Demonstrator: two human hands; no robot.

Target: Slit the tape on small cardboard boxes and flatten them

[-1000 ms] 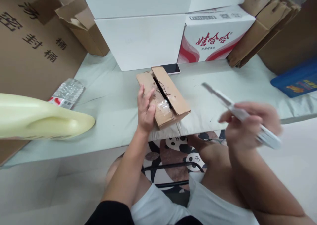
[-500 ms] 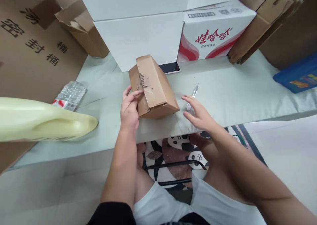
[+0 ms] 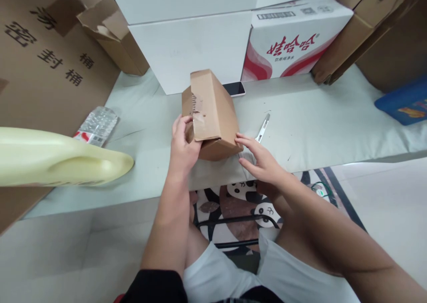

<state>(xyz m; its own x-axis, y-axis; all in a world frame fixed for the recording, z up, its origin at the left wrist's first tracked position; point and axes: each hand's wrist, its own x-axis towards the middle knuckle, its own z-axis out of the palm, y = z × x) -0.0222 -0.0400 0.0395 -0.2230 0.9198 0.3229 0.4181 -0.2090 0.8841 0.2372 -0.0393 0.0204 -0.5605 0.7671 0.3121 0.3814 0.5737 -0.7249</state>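
**Small box tipped on edge between both hands**

We see a small cardboard box (image 3: 213,111) near the front edge of the desk (image 3: 316,125), tilted up so that one taped end faces us. The left hand (image 3: 183,145) grips its near left corner, fingers (image 3: 182,123) curled tight on the cardboard beside a torn strip of clear tape. The right hand (image 3: 262,160) lies open, fingers (image 3: 243,138) spread, with the tips touching the box's lower right edge.

We judge the step in hand to be turning and steadying the box. A next move would call for a firm hold from the left hand while the right takes up a flap or a tool.

A slim utility knife (image 3: 263,127) lies just beside the right hand. The box is plain brown corrugated board, creased and scuffed, with glossy tape. The desk is covered in a pale, slightly wrinkled cloth. Behind the box a dark phone (image 3: 235,88) lies flat against a smooth white carton (image 3: 187,54). A crumpled clear bottle (image 3: 96,125) lies well to the left.
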